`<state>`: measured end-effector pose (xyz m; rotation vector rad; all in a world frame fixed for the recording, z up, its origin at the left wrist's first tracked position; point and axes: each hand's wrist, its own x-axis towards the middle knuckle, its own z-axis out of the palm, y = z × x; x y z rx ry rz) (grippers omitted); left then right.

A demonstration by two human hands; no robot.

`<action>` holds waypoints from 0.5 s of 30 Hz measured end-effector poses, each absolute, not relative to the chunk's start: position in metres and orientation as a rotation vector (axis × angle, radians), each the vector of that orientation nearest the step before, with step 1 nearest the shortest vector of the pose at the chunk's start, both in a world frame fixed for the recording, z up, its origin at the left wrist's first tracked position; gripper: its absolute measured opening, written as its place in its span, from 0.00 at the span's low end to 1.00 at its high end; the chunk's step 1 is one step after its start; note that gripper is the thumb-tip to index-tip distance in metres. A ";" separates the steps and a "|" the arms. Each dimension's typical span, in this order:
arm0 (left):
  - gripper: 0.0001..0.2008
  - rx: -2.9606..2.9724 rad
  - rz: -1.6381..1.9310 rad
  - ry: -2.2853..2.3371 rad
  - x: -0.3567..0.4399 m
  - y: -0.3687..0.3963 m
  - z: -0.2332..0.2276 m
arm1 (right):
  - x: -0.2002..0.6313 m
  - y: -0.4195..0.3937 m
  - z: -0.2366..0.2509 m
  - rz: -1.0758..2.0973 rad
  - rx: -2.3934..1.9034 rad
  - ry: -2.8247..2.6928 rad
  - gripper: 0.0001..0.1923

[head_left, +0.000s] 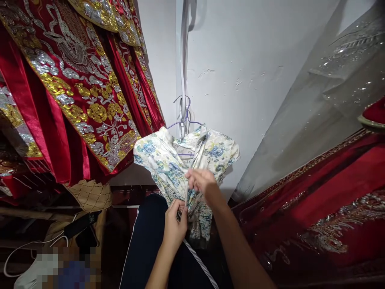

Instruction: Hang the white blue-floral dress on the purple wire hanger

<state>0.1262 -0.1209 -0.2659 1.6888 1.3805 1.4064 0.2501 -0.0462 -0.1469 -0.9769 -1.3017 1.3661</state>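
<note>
A cream floral dress (168,162) with blue flowers hangs on a purple wire hanger (186,116) against the white wall. My right hand (201,181) pinches the fabric along the dress's front opening, near the middle. My left hand (175,224) grips the same front edge a little lower down. Both forearms reach up from the bottom of the view. A dark garment with a white stripe (150,245) lies below the dress, under my arms.
Red robes with gold and silver embroidery (81,88) hang at the left. More red embroidered fabric (325,200) and a clear plastic cover (331,92) fill the right. A white strap (183,60) runs down the wall. Cables and a tan quilted item (90,194) sit lower left.
</note>
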 end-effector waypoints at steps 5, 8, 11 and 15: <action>0.08 1.827 1.212 1.340 0.117 -0.122 -0.269 | 0.243 0.003 -0.085 1.271 -0.740 -1.169 0.15; 0.07 1.940 1.036 1.270 0.102 -0.116 -0.255 | 0.233 -0.001 -0.086 1.223 -0.571 -1.038 0.14; 0.06 2.034 1.003 1.180 0.088 -0.099 -0.216 | 0.227 -0.015 -0.102 1.185 -0.557 -1.037 0.14; 0.18 2.083 1.435 1.140 0.083 -0.065 -0.130 | 0.232 -0.022 -0.099 1.161 -0.586 -1.133 0.15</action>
